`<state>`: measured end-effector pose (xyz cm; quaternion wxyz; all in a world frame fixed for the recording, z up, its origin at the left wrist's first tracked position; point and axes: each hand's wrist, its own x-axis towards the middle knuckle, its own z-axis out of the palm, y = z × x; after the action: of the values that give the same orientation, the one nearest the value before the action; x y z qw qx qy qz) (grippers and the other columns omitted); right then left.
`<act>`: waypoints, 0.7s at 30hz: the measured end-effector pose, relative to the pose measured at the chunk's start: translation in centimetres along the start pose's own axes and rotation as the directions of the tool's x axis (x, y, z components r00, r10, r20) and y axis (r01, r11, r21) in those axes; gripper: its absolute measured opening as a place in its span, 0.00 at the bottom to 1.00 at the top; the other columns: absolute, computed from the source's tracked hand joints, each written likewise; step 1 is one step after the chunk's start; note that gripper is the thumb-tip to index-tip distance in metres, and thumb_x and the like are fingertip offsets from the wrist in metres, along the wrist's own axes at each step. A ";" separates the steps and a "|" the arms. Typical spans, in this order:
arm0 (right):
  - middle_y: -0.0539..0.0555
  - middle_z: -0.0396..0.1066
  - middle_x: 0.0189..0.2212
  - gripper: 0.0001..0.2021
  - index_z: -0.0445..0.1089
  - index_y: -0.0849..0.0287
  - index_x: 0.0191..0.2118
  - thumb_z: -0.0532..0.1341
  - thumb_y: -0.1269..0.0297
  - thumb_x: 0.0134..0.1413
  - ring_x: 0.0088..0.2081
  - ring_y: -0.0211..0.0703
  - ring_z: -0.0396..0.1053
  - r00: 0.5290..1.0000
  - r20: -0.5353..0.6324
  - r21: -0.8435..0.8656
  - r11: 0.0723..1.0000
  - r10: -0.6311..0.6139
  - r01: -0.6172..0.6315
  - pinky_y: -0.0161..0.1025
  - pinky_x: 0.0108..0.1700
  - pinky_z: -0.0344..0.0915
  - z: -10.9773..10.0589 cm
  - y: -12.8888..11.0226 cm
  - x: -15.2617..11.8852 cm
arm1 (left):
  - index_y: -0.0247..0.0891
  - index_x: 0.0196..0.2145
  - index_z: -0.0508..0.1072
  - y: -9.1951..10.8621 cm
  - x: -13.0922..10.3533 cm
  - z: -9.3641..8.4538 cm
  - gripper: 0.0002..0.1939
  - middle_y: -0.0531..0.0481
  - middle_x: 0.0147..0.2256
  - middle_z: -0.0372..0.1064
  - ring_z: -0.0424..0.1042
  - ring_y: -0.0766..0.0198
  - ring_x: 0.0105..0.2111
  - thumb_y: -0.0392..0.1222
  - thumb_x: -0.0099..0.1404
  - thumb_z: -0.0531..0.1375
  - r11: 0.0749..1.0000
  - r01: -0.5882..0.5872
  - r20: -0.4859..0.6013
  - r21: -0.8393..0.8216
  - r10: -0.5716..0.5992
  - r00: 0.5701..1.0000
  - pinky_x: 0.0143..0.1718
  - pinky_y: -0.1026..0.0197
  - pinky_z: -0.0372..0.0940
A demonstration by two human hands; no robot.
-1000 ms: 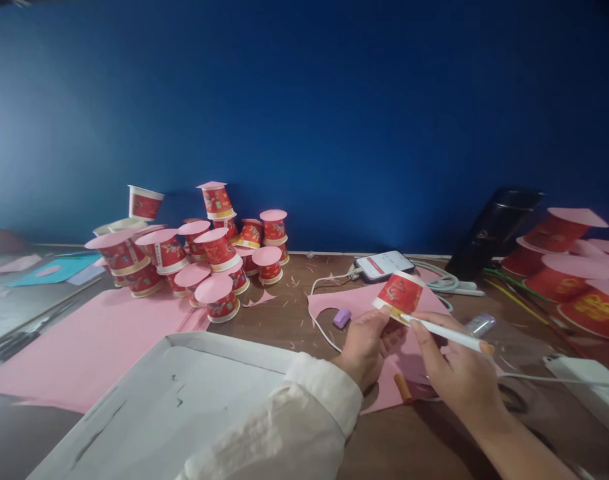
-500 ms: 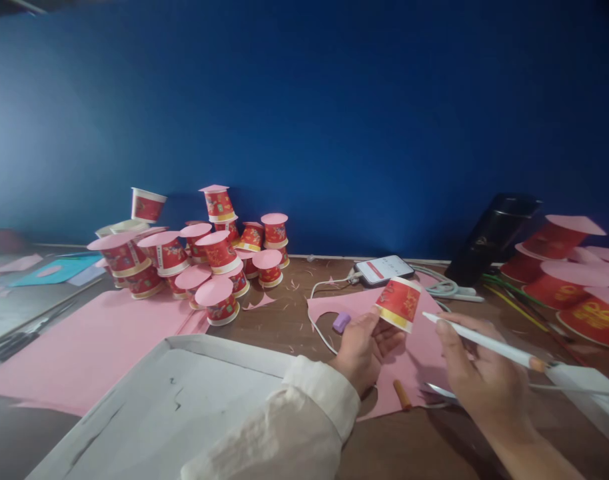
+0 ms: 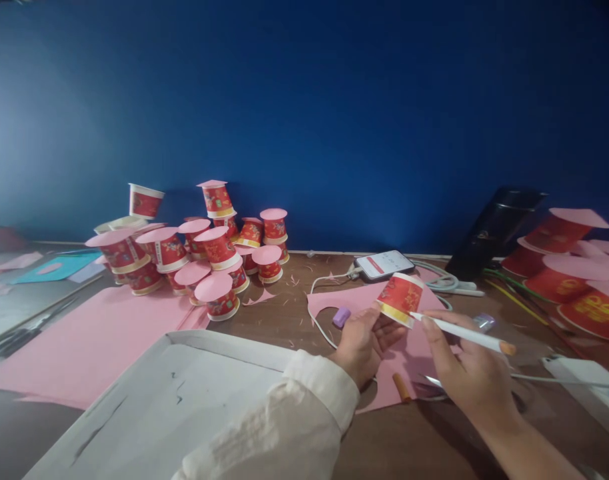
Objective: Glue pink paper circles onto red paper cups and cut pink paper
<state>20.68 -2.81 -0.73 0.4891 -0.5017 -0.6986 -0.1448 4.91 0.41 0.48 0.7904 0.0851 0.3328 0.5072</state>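
Observation:
My left hand (image 3: 367, 341) is closed on a red paper cup (image 3: 400, 293), tilted, with a yellow-and-white band along its lower edge. A white marker (image 3: 464, 333) with an orange end is pinched in my right hand (image 3: 477, 380). Its tip meets the cup at the yellow band, or lies just in front of it; I cannot tell which. Beneath both hands lies a cut sheet of pink paper (image 3: 384, 373), bearing an orange-brown marker cap (image 3: 400, 388) and a purple block (image 3: 341, 317). A metal blade (image 3: 433, 381) shows partly beside my right hand.
Stacked red cups with pink discs (image 3: 217, 293) stand at left; more cups (image 3: 559, 267) are at far right. A phone (image 3: 384, 265) on a cable and a black bottle (image 3: 497, 230) sit by the blue wall. Pink sheets (image 3: 109, 340) and a white box lid (image 3: 184, 393) occupy the left front.
The marker has moved left and down, bringing its tip from beside the cup to the cup's lower band. My left hand and the cup have barely moved.

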 end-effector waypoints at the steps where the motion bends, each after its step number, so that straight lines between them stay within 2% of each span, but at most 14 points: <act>1: 0.57 0.84 0.36 0.11 0.78 0.54 0.42 0.61 0.55 0.73 0.36 0.50 0.83 1.000 0.015 0.000 1.000 -0.002 0.002 0.42 0.40 0.77 -0.1 -0.1 0.0 | 0.28 0.39 0.81 0.0 0.0 0.0 0.11 0.42 0.32 0.80 0.78 0.65 0.27 0.38 0.77 0.62 1.000 0.000 -0.002 -0.004 0.000 1.000 0.32 0.66 0.74; 4: 0.56 0.83 0.34 0.12 0.78 0.53 0.41 0.61 0.55 0.74 0.34 0.50 0.82 0.999 0.043 -0.010 1.000 0.001 0.000 0.41 0.39 0.76 -0.2 -0.4 0.1 | 0.29 0.38 0.81 0.0 0.1 0.0 0.12 0.43 0.30 0.79 0.77 0.65 0.26 0.38 0.78 0.61 1.000 -0.001 -0.012 -0.010 0.000 1.000 0.32 0.66 0.74; 7: 0.57 0.84 0.37 0.12 0.78 0.54 0.43 0.61 0.55 0.74 0.36 0.50 0.83 1.000 0.012 -0.025 1.000 0.013 -0.013 0.41 0.40 0.76 -0.2 -0.4 0.1 | 0.29 0.37 0.81 0.1 0.1 0.0 0.14 0.43 0.30 0.79 0.78 0.65 0.26 0.37 0.79 0.59 1.000 0.004 -0.004 -0.014 -0.004 1.000 0.32 0.65 0.74; 13: 0.57 0.84 0.36 0.12 0.78 0.53 0.43 0.61 0.54 0.74 0.37 0.51 0.83 0.999 0.032 -0.039 0.999 -0.012 0.014 0.42 0.41 0.76 0.1 0.0 -0.2 | 0.28 0.39 0.81 0.0 0.2 -0.2 0.10 0.42 0.31 0.80 0.78 0.65 0.27 0.38 0.76 0.64 1.000 0.000 0.013 -0.019 0.000 1.000 0.34 0.66 0.75; 17: 0.58 0.85 0.38 0.13 0.79 0.54 0.45 0.60 0.53 0.75 0.39 0.52 0.83 0.999 0.000 -0.072 0.997 0.037 -0.037 0.42 0.41 0.76 0.1 0.2 -0.5 | 0.28 0.38 0.80 -0.1 0.2 -0.2 0.13 0.43 0.30 0.78 0.77 0.65 0.26 0.37 0.79 0.60 0.999 0.008 0.016 -0.049 -0.007 1.000 0.33 0.66 0.73; 21: 0.57 0.84 0.37 0.12 0.78 0.54 0.44 0.61 0.54 0.74 0.37 0.51 0.83 1.000 0.000 -0.064 0.998 -0.021 0.021 0.42 0.42 0.75 0.2 0.2 -0.6 | 0.28 0.39 0.80 0.0 0.1 -0.2 0.14 0.43 0.30 0.79 0.78 0.66 0.26 0.37 0.80 0.58 0.999 -0.003 0.036 -0.053 0.005 0.999 0.32 0.67 0.73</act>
<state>20.74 -2.92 -1.35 0.4713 -0.5097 -0.6988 -0.1726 4.83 0.48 0.24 0.7971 0.0738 0.3049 0.5159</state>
